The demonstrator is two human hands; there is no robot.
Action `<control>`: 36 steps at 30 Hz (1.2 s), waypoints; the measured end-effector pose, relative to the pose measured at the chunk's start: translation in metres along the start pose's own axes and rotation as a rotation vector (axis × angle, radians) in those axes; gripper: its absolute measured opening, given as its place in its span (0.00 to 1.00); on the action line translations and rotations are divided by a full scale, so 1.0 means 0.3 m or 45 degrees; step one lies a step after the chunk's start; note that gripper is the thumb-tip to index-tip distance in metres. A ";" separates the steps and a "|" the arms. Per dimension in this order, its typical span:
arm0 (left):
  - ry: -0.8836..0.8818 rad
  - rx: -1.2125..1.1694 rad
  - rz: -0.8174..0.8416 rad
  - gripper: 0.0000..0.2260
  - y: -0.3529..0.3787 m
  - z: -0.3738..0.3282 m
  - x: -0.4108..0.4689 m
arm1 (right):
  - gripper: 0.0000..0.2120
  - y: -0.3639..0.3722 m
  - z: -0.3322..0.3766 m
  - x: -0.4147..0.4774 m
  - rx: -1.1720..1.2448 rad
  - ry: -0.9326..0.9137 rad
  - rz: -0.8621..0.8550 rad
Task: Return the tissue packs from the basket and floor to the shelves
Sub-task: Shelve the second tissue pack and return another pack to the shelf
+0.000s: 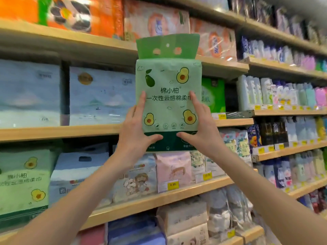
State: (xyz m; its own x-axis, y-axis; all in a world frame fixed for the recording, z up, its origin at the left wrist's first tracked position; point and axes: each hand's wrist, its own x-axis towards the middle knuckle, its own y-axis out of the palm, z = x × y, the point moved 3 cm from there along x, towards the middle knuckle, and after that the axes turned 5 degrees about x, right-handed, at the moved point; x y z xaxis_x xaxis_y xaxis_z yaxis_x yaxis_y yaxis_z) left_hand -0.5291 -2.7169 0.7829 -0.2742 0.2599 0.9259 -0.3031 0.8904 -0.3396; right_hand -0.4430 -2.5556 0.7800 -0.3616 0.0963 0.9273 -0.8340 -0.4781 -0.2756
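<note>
Evidently mid-placement: left hand and right hand each gripped a lower corner of the avocado tissue pack, keeping it upright, label out, airborne before the middle shelf, probably squaring it for shelving.

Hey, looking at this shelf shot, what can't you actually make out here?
Basket and floor: nowhere in the head view.
Shelf spot behind the green avocado pack: covered by the pack.
Back fingers of the left hand and right hand: hidden behind the pack.
Orange packs, top left: blurred, print unreadable.
Yellow price tags, far right: too small to read.
</note>
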 end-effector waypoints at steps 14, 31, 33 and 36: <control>0.232 0.229 -0.244 0.53 0.090 0.064 0.390 | 0.52 0.043 -0.181 0.386 0.084 -0.233 -0.217; 0.153 0.583 -0.308 0.52 0.382 0.260 0.574 | 0.51 0.278 -0.566 0.642 0.203 -0.348 -0.193; 0.147 0.637 -0.303 0.53 0.392 0.279 0.563 | 0.51 0.298 -0.594 0.634 0.235 -0.354 -0.186; 0.097 0.660 -0.228 0.54 0.410 0.307 0.549 | 0.53 0.323 -0.624 0.618 0.267 -0.321 -0.115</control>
State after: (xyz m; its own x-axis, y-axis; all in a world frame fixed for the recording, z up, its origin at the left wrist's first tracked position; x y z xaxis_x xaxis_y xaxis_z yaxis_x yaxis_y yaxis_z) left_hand -0.6956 -2.5991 0.8783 -0.1157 0.1648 0.9795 -0.7540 0.6274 -0.1946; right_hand -0.6691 -2.4207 0.8779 -0.1540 -0.0601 0.9862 -0.7447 -0.6490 -0.1558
